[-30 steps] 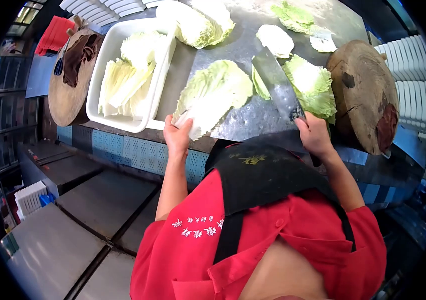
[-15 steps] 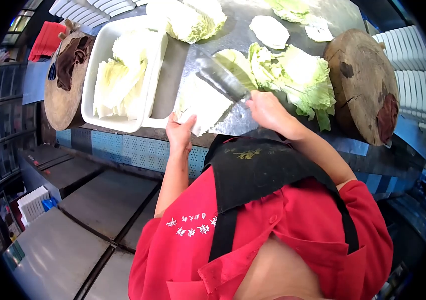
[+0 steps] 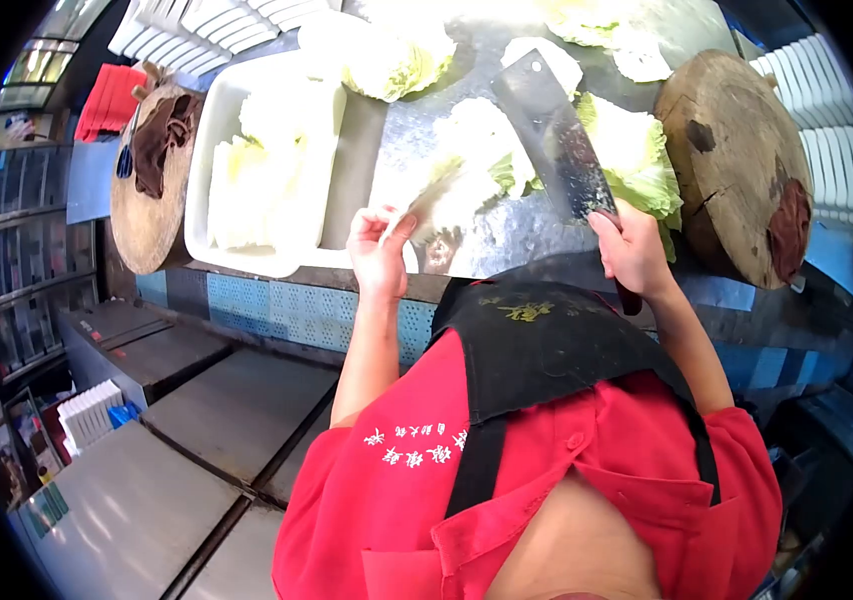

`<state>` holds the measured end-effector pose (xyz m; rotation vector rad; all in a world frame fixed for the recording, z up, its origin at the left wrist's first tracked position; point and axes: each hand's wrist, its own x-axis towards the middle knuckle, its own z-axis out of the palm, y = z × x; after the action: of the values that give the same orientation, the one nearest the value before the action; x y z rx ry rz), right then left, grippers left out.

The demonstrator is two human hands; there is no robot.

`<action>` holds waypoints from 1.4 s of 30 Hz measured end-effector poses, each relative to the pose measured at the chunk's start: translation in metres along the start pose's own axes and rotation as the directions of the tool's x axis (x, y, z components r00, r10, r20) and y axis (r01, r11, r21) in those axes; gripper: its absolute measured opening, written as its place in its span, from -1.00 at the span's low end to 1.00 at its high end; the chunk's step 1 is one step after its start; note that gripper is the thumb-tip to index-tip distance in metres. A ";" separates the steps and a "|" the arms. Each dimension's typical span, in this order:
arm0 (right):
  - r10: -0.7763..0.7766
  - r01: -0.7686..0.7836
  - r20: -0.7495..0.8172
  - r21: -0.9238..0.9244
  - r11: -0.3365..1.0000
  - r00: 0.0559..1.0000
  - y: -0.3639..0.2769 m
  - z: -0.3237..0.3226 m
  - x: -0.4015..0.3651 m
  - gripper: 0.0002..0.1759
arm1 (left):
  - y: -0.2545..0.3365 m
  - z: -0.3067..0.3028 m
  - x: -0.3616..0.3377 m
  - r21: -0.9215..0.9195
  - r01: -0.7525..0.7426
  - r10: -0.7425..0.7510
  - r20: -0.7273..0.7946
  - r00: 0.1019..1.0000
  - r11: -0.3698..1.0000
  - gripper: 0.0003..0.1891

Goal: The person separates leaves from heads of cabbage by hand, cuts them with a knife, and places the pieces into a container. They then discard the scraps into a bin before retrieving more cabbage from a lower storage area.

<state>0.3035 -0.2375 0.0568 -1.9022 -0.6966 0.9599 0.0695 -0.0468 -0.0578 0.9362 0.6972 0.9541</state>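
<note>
My left hand pinches the near end of a napa cabbage leaf, which is lifted at a tilt over the metal table and blurred. My right hand grips the handle of a wide cleaver. Its blade points away from me, flat side up, with small bits stuck near the handle. More cabbage leaves lie just beyond the lifted leaf, left of the blade. Beneath and right of the cleaver is a pile of green leaves, partly covered by it.
A white tub holding cabbage leaves stands at left. Round wooden blocks with brown cloths flank the table, one left, one right. A cabbage and a pale piece lie farther back. White slatted stacks stand at right.
The cleaver has swung from the cabbage piece by my left hand to the right, over the leaf pile. My left hand has raised a leaf off the table. The view has shifted slightly.
</note>
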 end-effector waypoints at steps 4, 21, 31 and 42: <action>0.026 -0.019 -0.140 0.052 0.998 0.990 0.002 -0.023 -0.016 -0.83 | 0.033 0.042 0.006 0.353 -0.572 0.491 0.297 0.819 0.741 -0.78; -0.461 -0.426 -0.706 -0.699 0.575 0.537 0.044 -0.191 -0.055 -0.82 | 0.057 0.189 0.091 0.334 -0.922 0.796 0.495 0.349 0.196 -0.75; -0.324 -0.459 -0.689 -0.693 0.555 0.648 0.079 -0.225 -0.047 -0.67 | 0.049 0.319 0.168 0.169 -0.985 0.841 0.526 0.129 0.045 -0.68; -0.340 -0.434 -0.654 -0.726 0.533 0.676 0.079 -0.214 -0.042 -0.69 | -0.010 0.354 0.161 0.085 -0.993 0.678 0.725 0.120 0.085 -0.79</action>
<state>0.4658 -0.4022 0.0707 -2.9107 -0.6199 -0.3860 0.4352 -0.0269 0.0739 2.2847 -0.2971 1.4976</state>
